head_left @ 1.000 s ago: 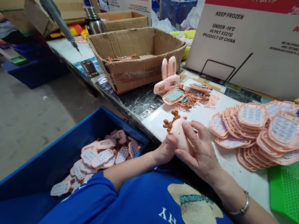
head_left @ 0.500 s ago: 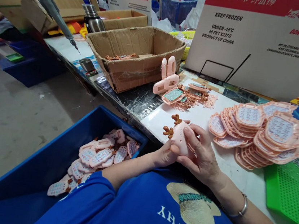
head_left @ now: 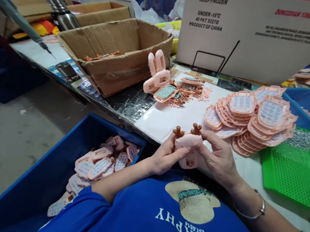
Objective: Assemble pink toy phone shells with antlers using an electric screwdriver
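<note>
Between my two hands is a pink plastic toy phone case (head_left: 187, 144) with brown antlers at its top edge, its back with an oblong recess facing me. My left hand (head_left: 168, 155) grips its left side, thumb across the back. On the right side, my right hand (head_left: 215, 155) closes fingers and thumb around the case near the right antler. Beyond them, pink keypad front covers (head_left: 256, 119) lie stacked on the white work surface (head_left: 154, 120). Further left stand pink back shells (head_left: 158, 75), a green circuit board (head_left: 165, 92) and loose brown antler pieces (head_left: 184, 93).
A blue bin (head_left: 32, 170) at my left holds several pink toy phones (head_left: 100, 166). Behind the parts stands a cardboard box (head_left: 117, 55). An electric screwdriver (head_left: 20, 18) hangs at the left. A green tray (head_left: 291, 178) with small screws (head_left: 300, 139) sits at the right.
The toy phone case has turned upright, antlers now pointing up instead of left. My right hand has shifted to its right edge. The camera view has swung slightly right.
</note>
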Tool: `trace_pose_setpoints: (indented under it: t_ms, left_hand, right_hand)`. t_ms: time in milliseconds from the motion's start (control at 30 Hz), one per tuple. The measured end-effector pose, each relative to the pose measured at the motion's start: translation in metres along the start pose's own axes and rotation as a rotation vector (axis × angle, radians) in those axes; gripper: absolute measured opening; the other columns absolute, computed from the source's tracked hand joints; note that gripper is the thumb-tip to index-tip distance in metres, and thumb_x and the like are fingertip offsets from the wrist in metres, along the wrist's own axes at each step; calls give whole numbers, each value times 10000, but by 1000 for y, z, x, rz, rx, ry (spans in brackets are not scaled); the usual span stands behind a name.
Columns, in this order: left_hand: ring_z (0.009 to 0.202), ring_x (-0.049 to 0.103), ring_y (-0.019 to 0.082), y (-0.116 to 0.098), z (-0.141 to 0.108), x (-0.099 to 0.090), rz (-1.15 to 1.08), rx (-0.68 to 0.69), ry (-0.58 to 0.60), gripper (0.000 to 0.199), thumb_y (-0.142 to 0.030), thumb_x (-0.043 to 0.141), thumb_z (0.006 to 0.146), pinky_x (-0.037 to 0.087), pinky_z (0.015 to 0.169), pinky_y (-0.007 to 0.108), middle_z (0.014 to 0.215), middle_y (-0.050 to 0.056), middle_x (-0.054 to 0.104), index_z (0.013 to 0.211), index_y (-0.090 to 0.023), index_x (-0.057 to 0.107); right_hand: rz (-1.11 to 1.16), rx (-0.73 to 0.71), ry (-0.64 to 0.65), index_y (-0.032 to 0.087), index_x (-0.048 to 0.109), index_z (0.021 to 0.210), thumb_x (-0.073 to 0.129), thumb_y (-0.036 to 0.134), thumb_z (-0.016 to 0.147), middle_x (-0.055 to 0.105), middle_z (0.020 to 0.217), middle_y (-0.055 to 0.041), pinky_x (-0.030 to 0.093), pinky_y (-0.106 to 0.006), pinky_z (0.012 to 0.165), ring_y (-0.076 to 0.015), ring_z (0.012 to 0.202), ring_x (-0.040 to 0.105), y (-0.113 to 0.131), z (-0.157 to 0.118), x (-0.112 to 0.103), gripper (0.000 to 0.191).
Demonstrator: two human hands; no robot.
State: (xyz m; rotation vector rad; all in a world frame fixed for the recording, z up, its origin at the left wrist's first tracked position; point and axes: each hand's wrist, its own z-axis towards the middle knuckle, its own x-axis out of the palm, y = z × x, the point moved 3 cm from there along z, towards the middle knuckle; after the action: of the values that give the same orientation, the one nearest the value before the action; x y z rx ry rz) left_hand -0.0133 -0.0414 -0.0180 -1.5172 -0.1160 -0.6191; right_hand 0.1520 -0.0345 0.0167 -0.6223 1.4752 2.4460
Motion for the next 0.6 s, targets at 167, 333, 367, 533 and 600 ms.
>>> trace_pose_setpoints:
  t_ms: [167, 333, 367, 533, 600]
  left_hand:
    - [1170, 611, 258, 2, -10, 6, 48, -66, 39, 378, -348, 716, 858, 433, 1066, 337, 1221, 96, 690, 1207, -205, 698]
    - [1028, 656, 242, 9, -14, 8, 159, -172, 74, 340, -411, 663, 890, 497, 927, 313, 1105, 82, 726, 1156, -206, 715]
    - [1019, 657, 238, 9, -14, 8, 206, -172, 82, 331, -420, 649, 898, 496, 922, 308, 1092, 81, 729, 1138, -204, 720]
    - [1007, 652, 221, 12, -14, 3, 405, -131, 173, 353, -442, 618, 916, 489, 933, 315, 1090, 83, 722, 1137, -176, 691]
    - [953, 652, 200, 12, -14, 3, 445, -99, 215, 380, -441, 662, 889, 500, 882, 300, 1061, 77, 714, 1143, -158, 660]
  right_hand:
    - [142, 265, -25, 182, 702, 881, 696, 464, 878, 685, 839, -36, 514, -299, 713, -183, 783, 622, -1, -18, -5, 282]
    - [262, 391, -30, 176, 676, 838, 705, 439, 851, 677, 879, -43, 502, -310, 718, -180, 796, 607, -9, -39, -1, 265]
    - [265, 397, -30, 175, 674, 831, 711, 433, 844, 675, 878, -45, 501, -318, 731, -184, 806, 606, -10, -43, -1, 261]
    - [314, 394, -62, 174, 675, 805, 757, 393, 811, 648, 808, -22, 480, -296, 734, -165, 796, 586, -12, -53, -2, 234]
    - [400, 411, -40, 178, 694, 874, 770, 378, 813, 667, 851, -15, 483, -281, 767, -154, 824, 601, -12, -55, -2, 222]
